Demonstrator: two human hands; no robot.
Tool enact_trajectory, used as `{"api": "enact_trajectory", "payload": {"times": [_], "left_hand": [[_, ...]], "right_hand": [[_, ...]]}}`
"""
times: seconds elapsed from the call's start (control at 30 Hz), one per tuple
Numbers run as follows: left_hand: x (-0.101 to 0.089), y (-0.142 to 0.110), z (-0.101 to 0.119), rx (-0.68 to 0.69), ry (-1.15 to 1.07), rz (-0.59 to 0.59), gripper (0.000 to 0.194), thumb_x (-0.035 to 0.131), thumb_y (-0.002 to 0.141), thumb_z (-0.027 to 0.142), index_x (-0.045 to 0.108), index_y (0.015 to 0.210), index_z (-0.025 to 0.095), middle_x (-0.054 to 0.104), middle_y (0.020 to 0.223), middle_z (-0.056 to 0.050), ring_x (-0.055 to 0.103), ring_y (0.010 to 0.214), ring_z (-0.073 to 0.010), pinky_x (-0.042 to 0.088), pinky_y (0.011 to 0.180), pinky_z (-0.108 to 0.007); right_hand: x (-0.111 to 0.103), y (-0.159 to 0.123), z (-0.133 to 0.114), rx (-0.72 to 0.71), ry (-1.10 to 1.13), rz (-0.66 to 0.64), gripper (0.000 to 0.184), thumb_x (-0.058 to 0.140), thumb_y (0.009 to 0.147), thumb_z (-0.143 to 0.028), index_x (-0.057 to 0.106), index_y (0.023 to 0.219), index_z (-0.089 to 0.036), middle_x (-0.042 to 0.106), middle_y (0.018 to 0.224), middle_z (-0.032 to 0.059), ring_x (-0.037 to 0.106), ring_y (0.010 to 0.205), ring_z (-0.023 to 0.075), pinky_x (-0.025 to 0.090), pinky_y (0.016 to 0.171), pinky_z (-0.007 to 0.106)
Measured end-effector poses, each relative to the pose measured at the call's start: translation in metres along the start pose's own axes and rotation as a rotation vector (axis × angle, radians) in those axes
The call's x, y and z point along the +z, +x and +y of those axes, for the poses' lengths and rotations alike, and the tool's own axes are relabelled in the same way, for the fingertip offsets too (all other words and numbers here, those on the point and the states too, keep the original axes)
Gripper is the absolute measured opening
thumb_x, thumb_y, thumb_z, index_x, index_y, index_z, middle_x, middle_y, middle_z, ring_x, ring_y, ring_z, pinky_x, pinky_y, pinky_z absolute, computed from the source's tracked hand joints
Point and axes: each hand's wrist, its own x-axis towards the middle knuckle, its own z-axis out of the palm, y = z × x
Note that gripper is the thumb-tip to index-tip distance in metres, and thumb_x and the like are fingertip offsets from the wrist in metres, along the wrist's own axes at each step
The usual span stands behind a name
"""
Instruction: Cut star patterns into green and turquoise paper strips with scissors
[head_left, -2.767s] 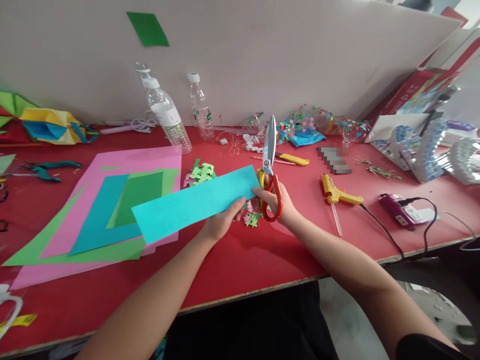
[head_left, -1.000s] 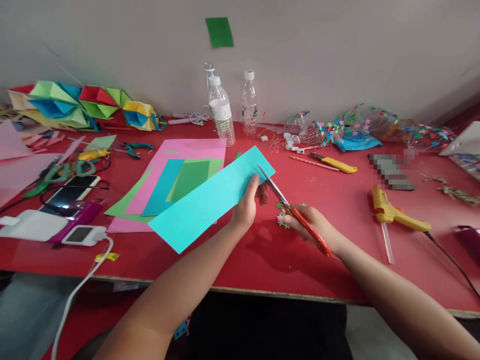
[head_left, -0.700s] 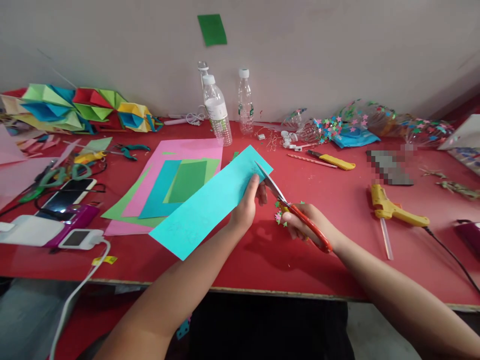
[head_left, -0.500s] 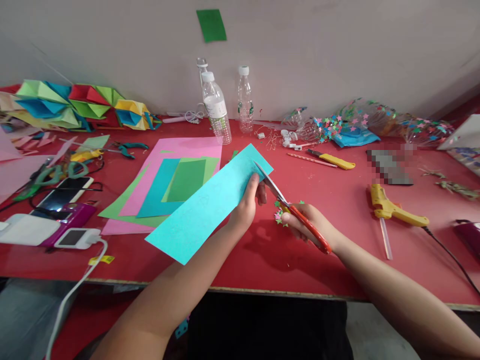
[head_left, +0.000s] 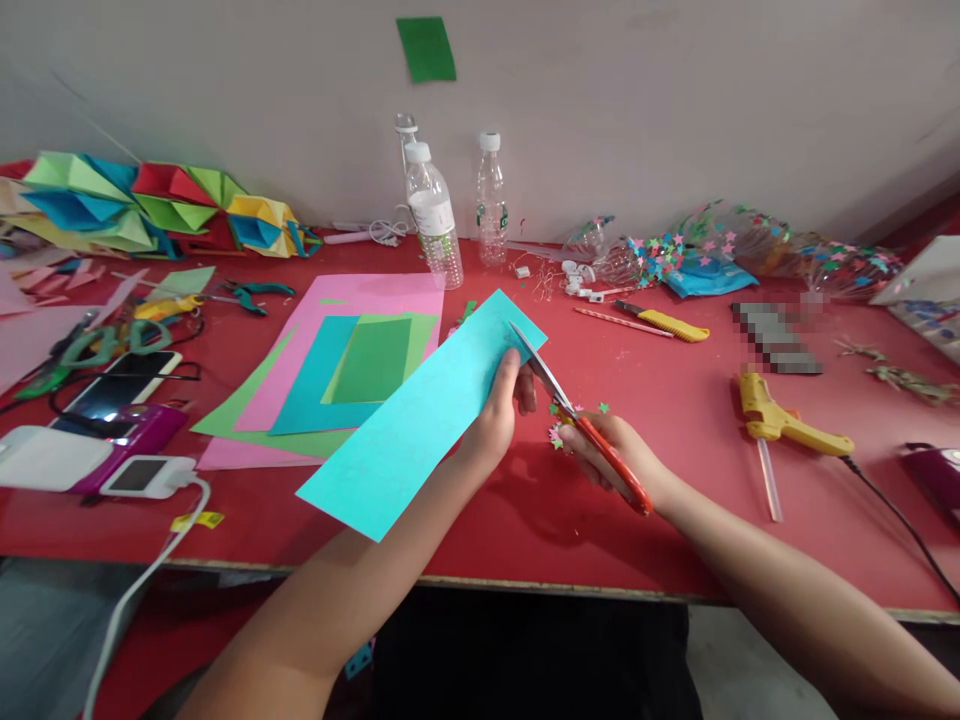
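Observation:
A long strip of turquoise paper is pinched in my left hand, thumb on top and fingers beneath, near the strip's far right end. My right hand is closed round the red handles of a pair of scissors. The blades slant up and left across that end of the strip, their tips over the paper just beyond my left thumb. Small coloured paper stars lie on the table behind my right hand, partly hidden by it.
Coloured paper sheets lie on the red table to the left. Plastic bottles stand at the back. A yellow utility knife and a yellow glue gun lie right. Phones, chargers and pliers crowd the left side.
The near end of the strip has dipped slightly down and to the right. The scissors' handles have shifted a little left and down, while the blade tips stay at nearly the same spot.

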Motion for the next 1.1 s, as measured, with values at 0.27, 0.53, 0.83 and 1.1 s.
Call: {"api": "enact_trajectory", "payload": {"times": [0.27, 0.53, 0.83, 1.1], "left_hand": [[0.0014, -0.0011, 0.0009, -0.019, -0.08, -0.01, 0.055, 0.036, 0.097, 0.059, 0.05, 0.059, 0.022, 0.052, 0.051, 0.001, 0.049, 0.05, -0.0108, 0.045, 0.059, -0.027], [0.002, -0.0001, -0.0005, -0.039, -0.085, 0.002, 0.053, 0.036, 0.096, 0.061, 0.051, 0.062, 0.023, 0.052, 0.052, 0.001, 0.049, 0.05, -0.0119, 0.045, 0.059, -0.028], [0.0025, -0.0004, -0.0008, -0.028, -0.08, 0.01, 0.055, 0.036, 0.096, 0.061, 0.051, 0.059, 0.022, 0.052, 0.052, 0.001, 0.049, 0.05, -0.0116, 0.046, 0.059, -0.028], [0.002, 0.0017, -0.0063, -0.019, -0.055, 0.036, 0.058, 0.036, 0.095, 0.064, 0.053, 0.057, 0.022, 0.055, 0.053, -0.001, 0.05, 0.052, -0.0121, 0.047, 0.059, -0.027]], "right_hand": [[0.0033, 0.002, 0.0023, 0.0, 0.009, 0.02, 0.054, 0.054, 0.084, -0.072, 0.044, 0.065, -0.022, 0.043, 0.043, -0.006, 0.038, 0.036, 0.0084, 0.031, 0.04, 0.023], [0.0038, 0.0007, -0.0009, 0.0, -0.003, 0.043, 0.055, 0.054, 0.083, -0.073, 0.041, 0.064, -0.023, 0.042, 0.042, -0.006, 0.038, 0.036, 0.0086, 0.028, 0.039, 0.023], [0.0037, 0.0017, -0.0002, 0.002, -0.015, 0.034, 0.054, 0.053, 0.085, -0.072, 0.042, 0.065, -0.023, 0.04, 0.042, -0.0067, 0.036, 0.036, 0.0082, 0.026, 0.04, 0.023], [0.0037, 0.0035, 0.0022, 0.014, -0.016, 0.035, 0.053, 0.056, 0.084, -0.07, 0.044, 0.066, -0.022, 0.04, 0.043, -0.0065, 0.036, 0.037, 0.0083, 0.026, 0.041, 0.023]]}}
